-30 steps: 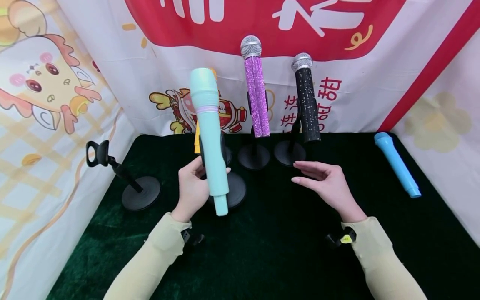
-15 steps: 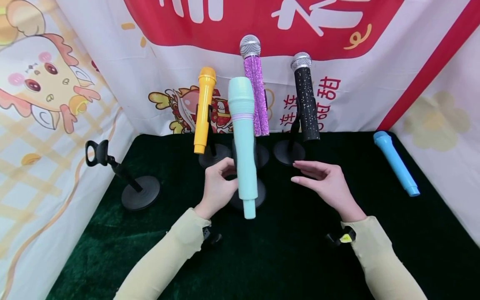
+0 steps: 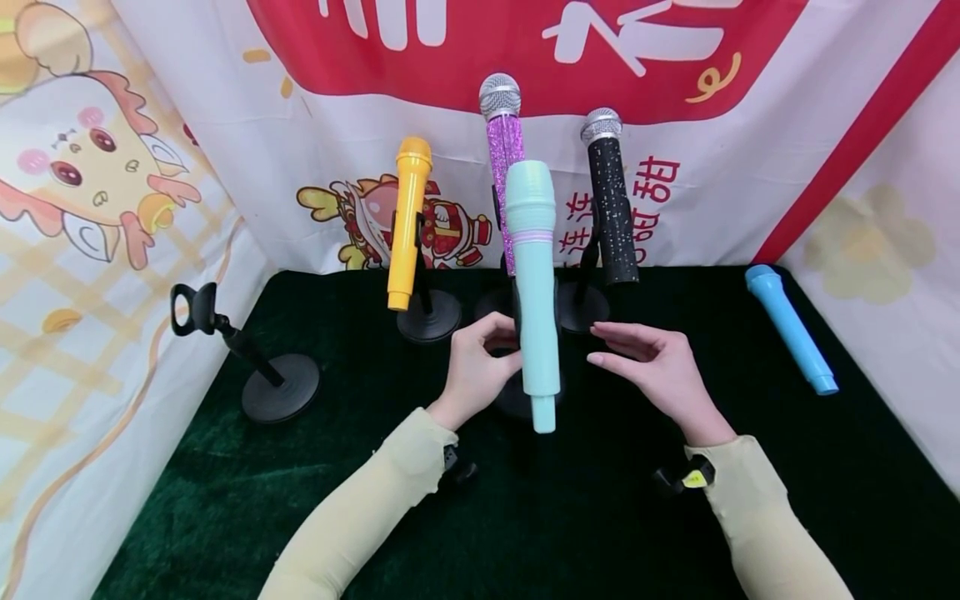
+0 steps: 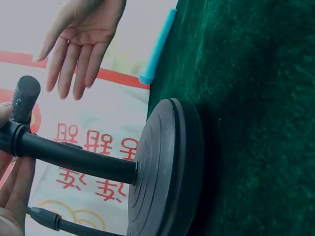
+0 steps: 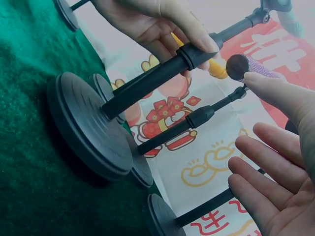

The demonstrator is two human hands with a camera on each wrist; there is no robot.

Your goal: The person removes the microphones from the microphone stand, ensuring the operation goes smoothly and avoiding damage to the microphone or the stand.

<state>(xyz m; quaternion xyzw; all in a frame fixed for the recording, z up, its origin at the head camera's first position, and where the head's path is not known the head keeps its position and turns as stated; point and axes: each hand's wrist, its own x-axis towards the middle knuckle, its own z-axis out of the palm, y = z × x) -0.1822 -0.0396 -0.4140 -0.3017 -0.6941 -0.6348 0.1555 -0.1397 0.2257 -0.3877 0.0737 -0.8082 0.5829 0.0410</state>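
Shifted rightward since a second ago, the mint-green microphone (image 3: 534, 300) sits in its black stand (image 4: 98, 162) over the counter (image 3: 525, 525), the left hand (image 3: 478, 368) pinching the post (image 5: 147, 85). Near it the right hand (image 3: 656, 368) hovers, thumb and fingers apart. Behind stand a yellow microphone (image 3: 409, 225), a purple one (image 3: 504, 137), a black one (image 3: 612, 200).

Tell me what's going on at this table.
A person's left hand grips the pole of a black stand carrying the mint-green microphone. The right hand is nearby, holding nothing. Behind them, the yellow microphone, purple microphone and black microphone sit on stands. The stand on the left carries no microphone, while the blue microphone lies on the green cloth at the right.
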